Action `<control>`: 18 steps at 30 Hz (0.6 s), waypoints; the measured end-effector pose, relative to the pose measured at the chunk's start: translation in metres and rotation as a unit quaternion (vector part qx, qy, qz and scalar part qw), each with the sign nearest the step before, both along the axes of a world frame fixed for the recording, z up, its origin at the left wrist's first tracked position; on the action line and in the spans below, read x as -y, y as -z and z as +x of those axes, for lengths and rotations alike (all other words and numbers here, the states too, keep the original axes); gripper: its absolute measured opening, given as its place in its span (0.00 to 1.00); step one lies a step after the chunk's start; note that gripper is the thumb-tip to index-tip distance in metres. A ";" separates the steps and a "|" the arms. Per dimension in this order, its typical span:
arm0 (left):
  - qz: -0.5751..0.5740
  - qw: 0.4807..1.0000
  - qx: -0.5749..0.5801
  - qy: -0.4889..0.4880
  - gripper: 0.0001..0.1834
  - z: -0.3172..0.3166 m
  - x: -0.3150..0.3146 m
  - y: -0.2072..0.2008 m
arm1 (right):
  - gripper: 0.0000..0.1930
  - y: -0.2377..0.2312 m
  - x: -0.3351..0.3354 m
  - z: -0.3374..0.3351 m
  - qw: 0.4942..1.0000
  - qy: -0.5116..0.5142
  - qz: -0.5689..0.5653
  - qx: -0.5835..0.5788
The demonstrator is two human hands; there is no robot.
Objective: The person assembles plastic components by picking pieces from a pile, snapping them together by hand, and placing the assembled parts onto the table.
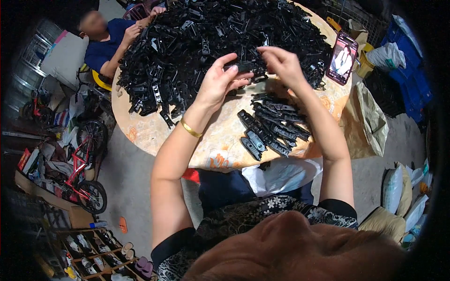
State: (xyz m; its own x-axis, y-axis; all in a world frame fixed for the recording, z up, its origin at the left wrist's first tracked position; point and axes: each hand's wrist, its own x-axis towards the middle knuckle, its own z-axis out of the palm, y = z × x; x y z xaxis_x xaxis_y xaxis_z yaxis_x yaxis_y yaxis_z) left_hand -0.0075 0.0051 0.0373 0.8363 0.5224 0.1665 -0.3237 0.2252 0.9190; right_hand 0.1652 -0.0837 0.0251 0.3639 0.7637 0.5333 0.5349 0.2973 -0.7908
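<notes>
Two hands (222,80) (284,66), one black-part heap (187,65), one smaller cluster (274,127), one phone (343,58)

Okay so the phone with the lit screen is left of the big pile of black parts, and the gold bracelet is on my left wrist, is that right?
Not quite: the head view shows the phone right of the pile of black parts. The rest stands.

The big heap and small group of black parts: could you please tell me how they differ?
The big heap spreads far wider than the small group. The big heap lies jumbled; the small group lies roughly side by side. Both are black and lie on the patterned tablecloth.
</notes>
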 end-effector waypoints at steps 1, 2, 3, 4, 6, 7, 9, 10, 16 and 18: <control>0.000 1.000 0.001 0.000 0.20 0.000 -0.002 0.002 | 0.10 -0.004 0.002 0.012 0.999 0.016 -0.047 -0.018; -0.003 0.999 -0.029 -0.012 0.19 0.000 -0.005 0.005 | 0.09 0.002 0.001 0.022 0.994 0.027 -0.026 0.106; -0.006 0.998 -0.059 -0.024 0.19 0.002 -0.007 0.007 | 0.09 0.002 0.004 0.023 0.980 0.014 -0.087 0.180; -0.023 0.996 -0.072 -0.035 0.17 0.003 -0.007 0.009 | 0.09 0.007 0.004 0.021 0.952 0.015 -0.103 0.288; -0.046 0.996 -0.069 -0.036 0.16 0.005 -0.008 0.014 | 0.09 0.012 0.006 0.010 0.894 0.023 -0.167 0.415; -0.069 0.995 -0.066 -0.039 0.16 0.005 -0.008 0.016 | 0.07 0.016 0.003 0.007 0.878 0.042 -0.178 0.442; -0.059 0.995 -0.077 -0.039 0.18 0.004 -0.009 0.017 | 0.07 0.016 0.000 0.011 0.874 0.033 -0.131 0.467; -0.067 0.992 -0.085 -0.057 0.18 0.004 -0.010 0.017 | 0.07 0.015 0.000 0.014 0.874 0.033 -0.131 0.468; -0.056 0.989 -0.102 -0.091 0.18 0.008 -0.005 0.018 | 0.07 0.006 0.007 0.024 0.970 -0.085 -0.210 0.083; -0.019 0.992 -0.095 -0.087 0.19 0.009 -0.004 0.020 | 0.07 0.015 0.000 0.027 0.956 -0.054 -0.012 0.287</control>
